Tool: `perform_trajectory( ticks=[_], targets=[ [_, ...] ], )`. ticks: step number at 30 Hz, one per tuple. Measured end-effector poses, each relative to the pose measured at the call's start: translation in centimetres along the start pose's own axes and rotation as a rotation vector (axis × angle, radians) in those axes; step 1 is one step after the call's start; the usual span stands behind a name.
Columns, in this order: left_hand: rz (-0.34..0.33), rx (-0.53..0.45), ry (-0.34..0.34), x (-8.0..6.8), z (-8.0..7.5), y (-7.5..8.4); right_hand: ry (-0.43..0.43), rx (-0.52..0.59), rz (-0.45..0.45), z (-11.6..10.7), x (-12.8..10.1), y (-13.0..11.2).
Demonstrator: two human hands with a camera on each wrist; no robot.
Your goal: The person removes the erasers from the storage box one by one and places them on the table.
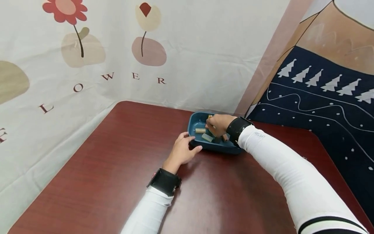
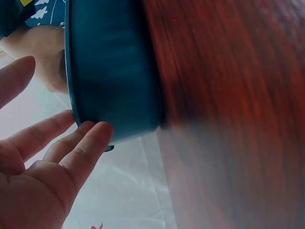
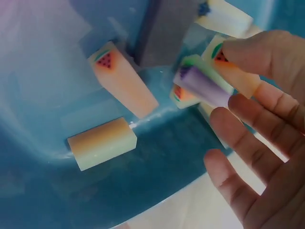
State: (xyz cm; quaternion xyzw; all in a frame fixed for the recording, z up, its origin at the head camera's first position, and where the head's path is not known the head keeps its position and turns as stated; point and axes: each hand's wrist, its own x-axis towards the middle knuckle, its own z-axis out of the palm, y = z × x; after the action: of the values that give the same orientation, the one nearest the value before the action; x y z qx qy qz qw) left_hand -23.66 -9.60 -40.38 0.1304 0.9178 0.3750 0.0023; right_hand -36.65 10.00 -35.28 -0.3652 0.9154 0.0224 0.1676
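A dark blue plastic basin point(image 1: 214, 148) stands on the table and holds several small oblong blocks. My left hand point(image 1: 182, 149) touches the basin's near left corner; the left wrist view shows its fingers point(image 2: 90, 148) fairly straight against the rim and outer wall. My right hand point(image 1: 219, 123) is inside the basin. Between its thumb and fingers it pinches a pale orange block point(image 3: 240, 80) with a watermelon print. Beside that lies a purple block point(image 3: 205, 86), touching others. Another watermelon block point(image 3: 125, 88) and a tan block point(image 3: 102, 145) lie apart on the basin floor.
The reddish-brown wooden table point(image 1: 111, 162) has a back edge against a white cloth point(image 1: 204, 65) with printed flowers. A dark blue cloth point(image 1: 315, 97) with white trees hangs at the right. A dark grey block point(image 3: 164, 36) lies in the basin.
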Motion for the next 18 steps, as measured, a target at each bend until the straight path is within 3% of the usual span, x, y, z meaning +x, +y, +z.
perform_trajectory(
  ticks=[8, 18],
  targets=[
    [0.000, 0.032, -0.014, 0.4, 0.5, 0.3, 0.179, 0.163, -0.051, -0.5, -3.5, 0.7],
    [0.002, 0.044, 0.004, 0.6, 0.8, -0.1, 0.470, 0.280, 0.014, 1.5, -7.9, -1.0]
  ],
)
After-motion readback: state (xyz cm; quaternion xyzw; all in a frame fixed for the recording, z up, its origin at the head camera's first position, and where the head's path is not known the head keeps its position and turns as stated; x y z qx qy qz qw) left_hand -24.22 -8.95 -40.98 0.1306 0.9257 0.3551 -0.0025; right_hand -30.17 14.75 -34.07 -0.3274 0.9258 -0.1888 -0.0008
